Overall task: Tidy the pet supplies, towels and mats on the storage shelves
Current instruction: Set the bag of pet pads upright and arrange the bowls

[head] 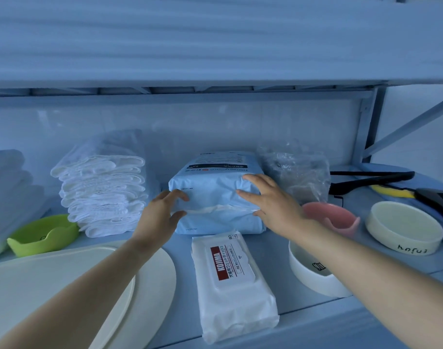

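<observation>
A pale blue plastic pack of pads (213,195) stands at the middle of the shelf (270,250). My left hand (162,212) presses its left front corner and my right hand (268,205) its right front corner, fingers spread on the wrapping. In front of it lies a white KOJIMA wet wipes pack (230,280). A stack of folded white towels (102,190) in a clear bag stands to the left of the blue pack.
Cream mats (64,285) and a green bowl (44,233) lie at front left, more white cloth (9,187) at far left. To the right are a clear bag (296,170), pink bowl (333,217), white bowl (313,275), cream bowl (404,227) and black brushes (371,180).
</observation>
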### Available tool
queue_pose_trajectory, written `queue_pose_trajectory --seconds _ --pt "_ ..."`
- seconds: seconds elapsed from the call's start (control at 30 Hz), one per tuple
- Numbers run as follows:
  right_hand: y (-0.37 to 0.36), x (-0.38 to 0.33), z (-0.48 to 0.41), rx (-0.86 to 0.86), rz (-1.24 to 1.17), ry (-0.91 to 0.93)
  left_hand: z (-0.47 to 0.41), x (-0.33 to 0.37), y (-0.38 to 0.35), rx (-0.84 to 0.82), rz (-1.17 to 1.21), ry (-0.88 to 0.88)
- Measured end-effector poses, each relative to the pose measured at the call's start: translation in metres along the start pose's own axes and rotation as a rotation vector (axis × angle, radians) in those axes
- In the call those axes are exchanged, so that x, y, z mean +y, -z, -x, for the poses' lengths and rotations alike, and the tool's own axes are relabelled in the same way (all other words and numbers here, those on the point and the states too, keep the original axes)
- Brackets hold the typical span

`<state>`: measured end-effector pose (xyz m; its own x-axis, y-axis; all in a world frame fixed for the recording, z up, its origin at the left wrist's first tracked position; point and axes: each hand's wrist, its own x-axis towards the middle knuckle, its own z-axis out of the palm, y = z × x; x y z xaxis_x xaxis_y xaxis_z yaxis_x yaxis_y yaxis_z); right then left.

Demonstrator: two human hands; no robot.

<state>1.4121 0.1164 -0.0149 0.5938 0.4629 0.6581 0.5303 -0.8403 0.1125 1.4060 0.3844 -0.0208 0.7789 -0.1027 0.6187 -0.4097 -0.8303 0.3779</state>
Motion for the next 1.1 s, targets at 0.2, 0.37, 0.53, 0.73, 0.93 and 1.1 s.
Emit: queue_pose_trajectory --seconds 0.2,0.37,0.53,0.73,0.93,1.1 --pt "0.014 0.002 -0.01 0.094 -0.032 -0.044 -0.008 0.011 0.019 0.096 0.069 -0.077" --pt "0.03 -0.006 -0.021 0.257 0.027 -0.15 -0.017 0.024 0.041 0.226 0.129 -0.103" --pt "0.027 -0.022 0.005 0.283 0.059 0.131 -0.011 0.04 0.06 0.303 0.152 -0.19" --pt "0.033 -0.019 0.005 0.155 0.203 0.16 -0.009 0.055 0.074 0.36 0.207 -0.222" --pt "0.031 -0.022 -0.013 0.263 0.192 0.225 -0.005 0.04 0.089 0.318 0.243 -0.219" --pt "0.027 -0.029 -0.017 0.332 0.15 0.256 0.03 0.004 0.078 0.093 0.095 -0.166"
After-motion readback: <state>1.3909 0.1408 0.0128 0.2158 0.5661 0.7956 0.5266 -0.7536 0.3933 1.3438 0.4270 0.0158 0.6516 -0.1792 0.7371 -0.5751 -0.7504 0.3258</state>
